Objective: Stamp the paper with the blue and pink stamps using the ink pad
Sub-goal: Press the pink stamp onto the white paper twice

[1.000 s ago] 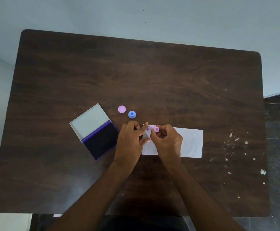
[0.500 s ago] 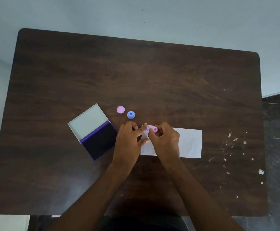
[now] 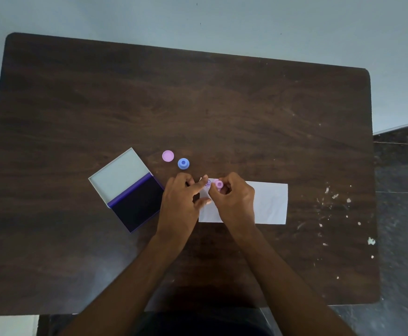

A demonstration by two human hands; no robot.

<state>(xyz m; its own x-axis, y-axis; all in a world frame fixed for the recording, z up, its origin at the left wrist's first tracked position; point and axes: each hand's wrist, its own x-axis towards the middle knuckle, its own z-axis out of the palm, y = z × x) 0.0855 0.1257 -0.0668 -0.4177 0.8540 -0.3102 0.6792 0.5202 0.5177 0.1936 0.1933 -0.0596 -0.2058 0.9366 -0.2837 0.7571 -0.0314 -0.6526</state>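
Note:
A white strip of paper (image 3: pixel 268 202) lies on the dark wooden table (image 3: pixel 198 105). My right hand (image 3: pixel 234 200) pinches a small pink stamp (image 3: pixel 219 184) over the paper's left end. A purple printed mark (image 3: pixel 208 183) shows on the paper just left of that stamp. My left hand (image 3: pixel 181 202) rests on the paper's left edge, forefinger stretched toward the mark. The blue stamp (image 3: pixel 183 163) stands on the table behind my left hand. An open ink pad (image 3: pixel 137 204) with its pale lid folded back lies to the left.
A round pink cap (image 3: pixel 167 156) lies next to the blue stamp. White paint flecks (image 3: pixel 336 197) dot the table's right side. A dark tiled floor (image 3: pixel 402 190) borders the table on the right.
The pink stamp in my right hand has shifted slightly along the paper's left end. My left hand has stayed on the paper's edge.

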